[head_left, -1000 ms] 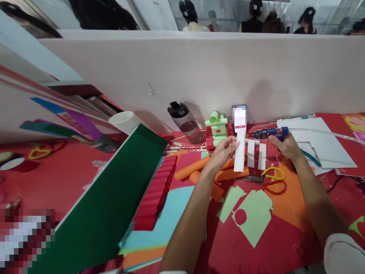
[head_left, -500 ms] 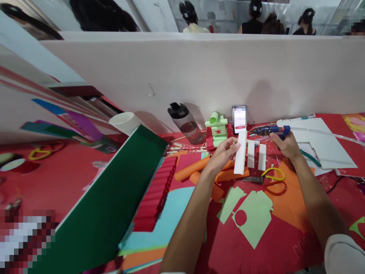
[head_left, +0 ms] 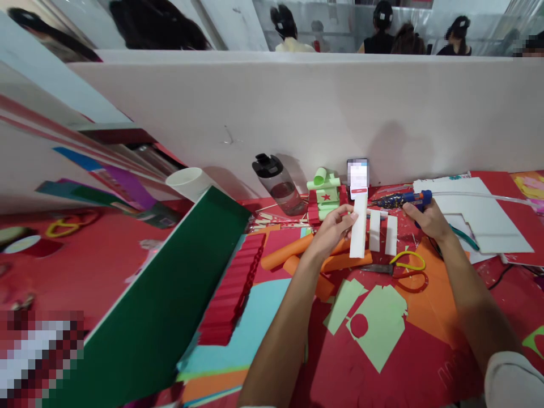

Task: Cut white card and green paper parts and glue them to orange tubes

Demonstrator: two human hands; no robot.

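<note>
My left hand pinches a long white strip by its left edge and holds it upright above the table. In my right hand is a blue hot glue gun, its speckled nozzle pointing left toward the strip's upper part, with a gap between them. Two shorter white strips lie just right of the held one. Below them rest open scissors with yellow and red handles. Orange paper rolls lie under and beside my left hand.
A phone leans on the white partition, near a water bottle and a light-green and red paper model. A green board slants up at left beside a red corrugated piece. Green paper scraps lie in front.
Both hands keep their hold on the white strip and the glue gun, almost in the same places. The whole view has shifted very slightly.
</note>
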